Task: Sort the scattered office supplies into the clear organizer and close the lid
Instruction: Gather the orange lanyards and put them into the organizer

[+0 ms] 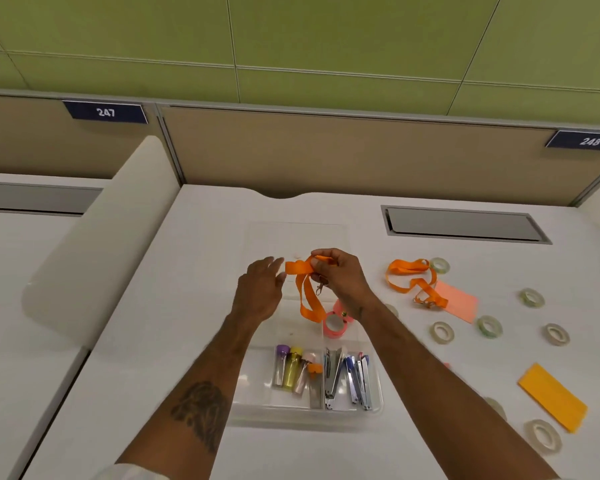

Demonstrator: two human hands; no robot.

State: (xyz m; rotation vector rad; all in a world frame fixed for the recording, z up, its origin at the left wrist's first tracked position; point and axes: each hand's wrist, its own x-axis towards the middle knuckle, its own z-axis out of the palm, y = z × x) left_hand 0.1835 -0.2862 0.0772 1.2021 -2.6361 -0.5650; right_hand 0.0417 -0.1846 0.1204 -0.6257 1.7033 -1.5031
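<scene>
We look down on a wide white desk (pixel 194 341) that fills the lower half of the frame. It is backed by a tan partition panel (pixel 326 150) with two dark blue number plates: "247" (pixel 105 112) at upper left and "248" (pixel 589 141) at upper right.

At lower centre sits the clear plastic compartment organizer (pixel 250 407), its transparent lid (pixel 295 237) lying open behind it. Our right hand (pixel 340 275) pinches a folded orange fabric lanyard (pixel 307 306) above the organizer's far compartments. The loop hangs down, and a small metal clip (pixel 320 289) dangles beneath the fingers. Our left hand (pixel 260 292) is released, with the fingers fairly straight and the tips at the lanyard's folded end.

To the right on the desk lie a second orange lanyard (pixel 404 271), partly over a pink paper card (pixel 459 303), and a yellow-orange sticky pad (pixel 551 396). Clear tape rolls (pixel 542 436) are scattered around them.

The organizer's near compartments hold metal staplers (pixel 354 379) and coloured-cap tubes (pixel 290 370), with a pink tape roll (pixel 335 325) in the compartment behind the staplers.
</scene>
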